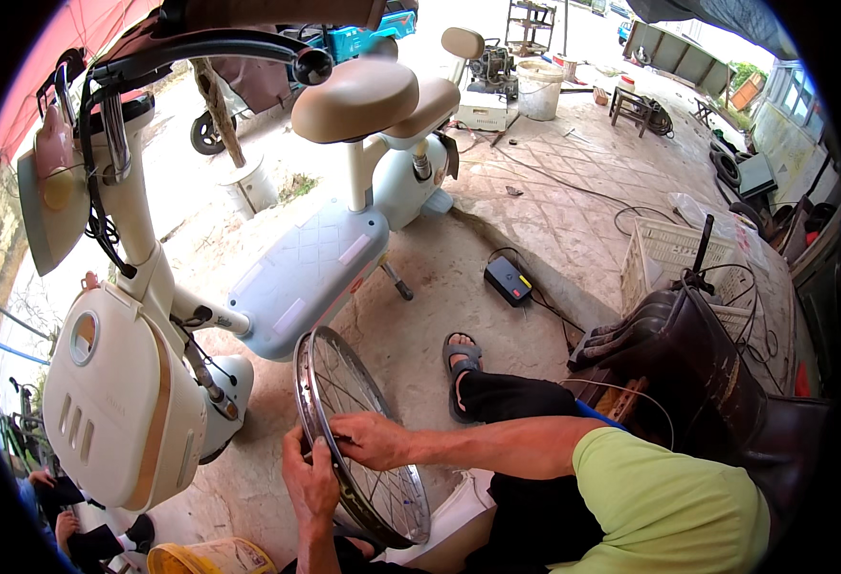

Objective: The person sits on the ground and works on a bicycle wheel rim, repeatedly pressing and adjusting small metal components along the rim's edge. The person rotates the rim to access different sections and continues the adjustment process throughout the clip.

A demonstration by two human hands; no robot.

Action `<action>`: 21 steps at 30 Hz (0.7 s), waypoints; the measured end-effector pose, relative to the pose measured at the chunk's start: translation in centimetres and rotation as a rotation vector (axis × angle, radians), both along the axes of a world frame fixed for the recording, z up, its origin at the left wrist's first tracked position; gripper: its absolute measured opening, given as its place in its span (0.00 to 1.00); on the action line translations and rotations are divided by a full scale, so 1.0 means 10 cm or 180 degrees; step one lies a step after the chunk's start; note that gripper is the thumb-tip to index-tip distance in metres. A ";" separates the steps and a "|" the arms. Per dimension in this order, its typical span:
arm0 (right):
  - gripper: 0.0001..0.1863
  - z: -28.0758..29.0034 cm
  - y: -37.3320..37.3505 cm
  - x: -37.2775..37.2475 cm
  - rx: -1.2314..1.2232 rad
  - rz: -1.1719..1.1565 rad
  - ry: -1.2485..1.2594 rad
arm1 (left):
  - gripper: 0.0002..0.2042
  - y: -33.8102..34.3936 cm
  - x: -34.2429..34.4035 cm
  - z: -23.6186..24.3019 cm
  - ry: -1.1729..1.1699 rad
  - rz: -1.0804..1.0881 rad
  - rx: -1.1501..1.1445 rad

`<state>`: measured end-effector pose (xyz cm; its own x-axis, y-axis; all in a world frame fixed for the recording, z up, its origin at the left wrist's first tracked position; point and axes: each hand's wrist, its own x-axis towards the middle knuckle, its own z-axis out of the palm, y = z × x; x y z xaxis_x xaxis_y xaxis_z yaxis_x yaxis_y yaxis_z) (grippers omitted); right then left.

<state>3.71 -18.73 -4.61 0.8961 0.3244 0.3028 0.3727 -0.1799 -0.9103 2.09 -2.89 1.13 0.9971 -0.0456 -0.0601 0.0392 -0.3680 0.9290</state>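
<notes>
Head view, the only one: spoked wheel rim (348, 491) stands tilted in front of the person, low centre of frame, top end just beside the pale blue footboard (310, 263) of a cream electric scooter (119, 397).

Left hand (310, 478) is wrapped on the rim's left side, thumb up against the metal. Right hand (377, 442) reaches in from the right, fingers curled together at the rim's inner side; small dark piece (345, 438) at the fingertips — can't tell what it is, or whether they pinch it or the rim. Hands sit close together.

Around: grey sandal (464, 362) on a foot beyond the wheel, black box (508, 280) with cables on the concrete further out. Dark brown padded seat (703, 368) to the right, pale plastic crate (664, 251) behind it. Yellow bucket (212, 557) at bottom left — near it, partly cut off, another person's hand (66, 526) and dark shoe (140, 532).
</notes>
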 end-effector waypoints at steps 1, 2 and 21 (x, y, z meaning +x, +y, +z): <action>0.10 0.02 0.00 0.00 -0.0004 0.0008 0.0025 | 0.16 0.00 0.00 0.01 0.0008 -0.0005 0.0010; 0.10 0.04 0.00 -0.01 -0.0007 0.0017 0.0050 | 0.15 0.01 -0.01 0.02 0.0016 -0.0008 0.0021; 0.13 0.02 0.02 0.04 -0.0086 0.0385 0.0069 | 0.14 0.20 -0.03 -0.05 -0.0079 -0.0135 0.0117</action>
<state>4.08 -18.53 -4.37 0.8561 0.4384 0.2736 0.3736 -0.1592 -0.9138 1.77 -0.89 0.64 0.9956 -0.0861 -0.0378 -0.0001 -0.4028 0.9153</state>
